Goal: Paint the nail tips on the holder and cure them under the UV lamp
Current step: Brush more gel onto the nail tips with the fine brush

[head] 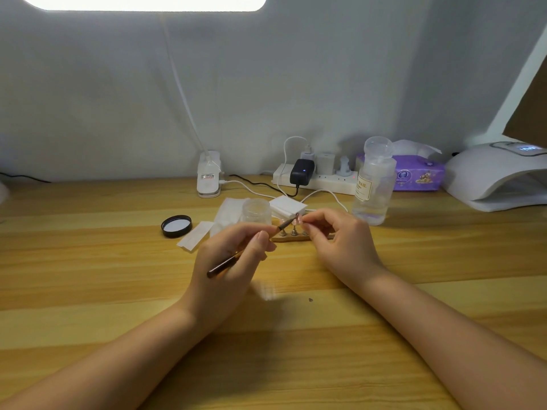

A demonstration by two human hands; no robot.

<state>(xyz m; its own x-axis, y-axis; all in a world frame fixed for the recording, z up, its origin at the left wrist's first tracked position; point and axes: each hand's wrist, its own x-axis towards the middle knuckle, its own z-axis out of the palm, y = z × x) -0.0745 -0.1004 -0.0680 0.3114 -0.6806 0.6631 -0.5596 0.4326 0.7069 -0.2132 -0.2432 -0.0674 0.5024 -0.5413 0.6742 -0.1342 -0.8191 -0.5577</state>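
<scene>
Wooden planks of the table (pixel 88 261) run wide under my forearms, with a pale wall close behind its far edge. My left hand (pixel 233 258) holds a thin brush (pixel 251 250) in a closed grip, thumb and fingers curled round its dark handle, the bristle end slanting up and to the right. Its tip meets a pink nail tip (pixel 297 221) that my right hand (pixel 340 241) pinches between thumb and forefinger, that grip closed on the little piece. Just below them the holder (pixel 291 235) lies flat on the table, a short wooden bar with small pegs standing upright; my right fingers cover its right end.

Behind my left hand a clear jar (pixel 257 211) stands open on white wipes (pixel 228 214), and its black lid (pixel 176 226) lies to the left, apart from it. A stack of white pads (pixel 288 206) sits just behind the holder. Farther back a power strip (pixel 319 177) with plugs lines the wall, cables trailing forward toward the pads. A clear pump bottle (pixel 373 182) stands right of my right hand, a purple tissue pack (pixel 414 173) behind it. At the far right edge the white UV lamp (pixel 497 179) rests with its mouth facing left, well apart from the holder. A lamp base (pixel 209 176) stands at the back, left of the strip.
</scene>
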